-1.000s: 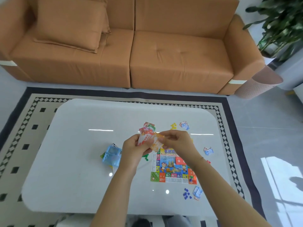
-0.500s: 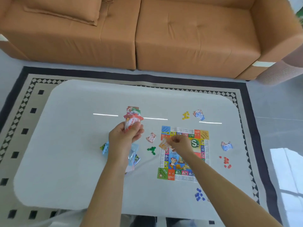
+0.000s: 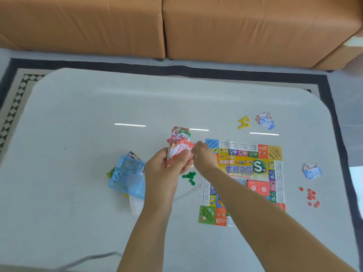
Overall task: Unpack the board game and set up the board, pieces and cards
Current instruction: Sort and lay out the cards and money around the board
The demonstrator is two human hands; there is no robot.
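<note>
Mid card-dealing: left hand gripping a fanned stack of colourful paper cards at nine o'clock of the square printed game board, right hand pinching one card's edge, probably next to pull it free and lay it down.

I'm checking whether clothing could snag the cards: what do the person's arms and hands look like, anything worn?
Both forearms are bare as far as the view shows: no sleeves, watch, bracelets or gloves. The left hand and right hand show no visible rings.
</note>
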